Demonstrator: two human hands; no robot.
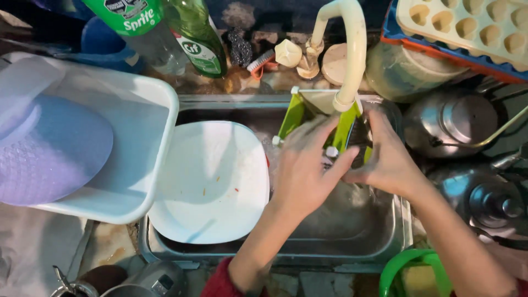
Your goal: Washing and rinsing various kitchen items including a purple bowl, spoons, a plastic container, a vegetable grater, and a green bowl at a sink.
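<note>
both hands on the green gadget under the tap

and here we are over the sink (165,250), both hands busy at the same thing. the left hand (305,168) lies over a green-and-white plastic kitchen tool (294,113), fingers spread and half curled, thumb stretched out to the right; it presses on the tool more than it wraps it. the right hand (388,159) comes in from the other side, fingers bent round the tool's dark far edge, pinching it so the piece sits steady between the two hands. how tight that pinch is, i cannot tell.

the tool stands tilted at the back of the basin, directly below the mouth of the cream tap (352,55), just where water would fall on it.

to the left in the same sink lies a white square plate (209,187), flecked with a few crumbs, tucked partly under a white plastic tub (148,143) that holds a lilac lid (49,154). behind the basin stand green bottles (192,33) and a scrubbing brush (263,61). steel pots (456,124) crowd the right side, an egg tray (473,25) above them.
</note>
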